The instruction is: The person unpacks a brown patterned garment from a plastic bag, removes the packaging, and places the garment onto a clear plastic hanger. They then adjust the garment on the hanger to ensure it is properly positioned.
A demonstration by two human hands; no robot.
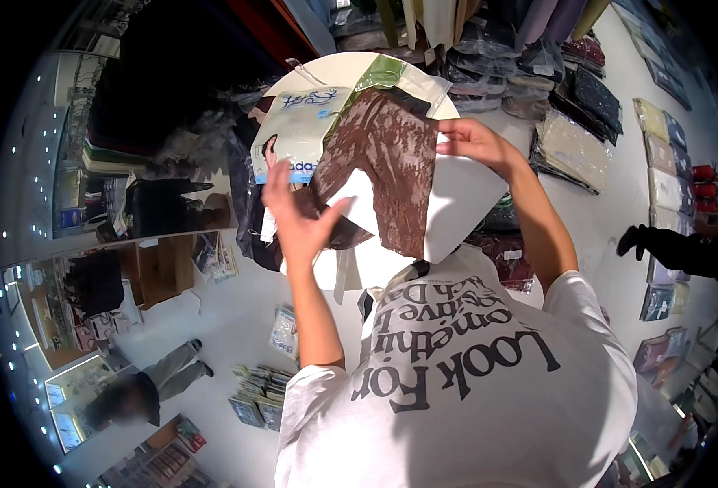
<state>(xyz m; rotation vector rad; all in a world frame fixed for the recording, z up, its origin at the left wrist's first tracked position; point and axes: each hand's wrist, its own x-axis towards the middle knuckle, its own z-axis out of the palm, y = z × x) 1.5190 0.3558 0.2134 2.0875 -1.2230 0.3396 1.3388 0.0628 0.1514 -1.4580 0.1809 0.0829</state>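
A brown, mottled garment with two leg-like parts is spread over a round white table. My right hand pinches its right edge between thumb and fingers. Over the garment's left side, my left hand is open, its thumb and fingers spread and slightly blurred. Just beyond that hand lies a flat, pale printed package, partly under the brown fabric. A green plastic-wrapped packet rests at the table's far edge. Dark fabric hangs at the table's left side.
Stacks of plastic-wrapped clothes lie on the floor beyond and right of the table. Hanging garments line the far side. One person is at lower left; another person's dark-clad leg shows at right. Packages sit on the floor behind left.
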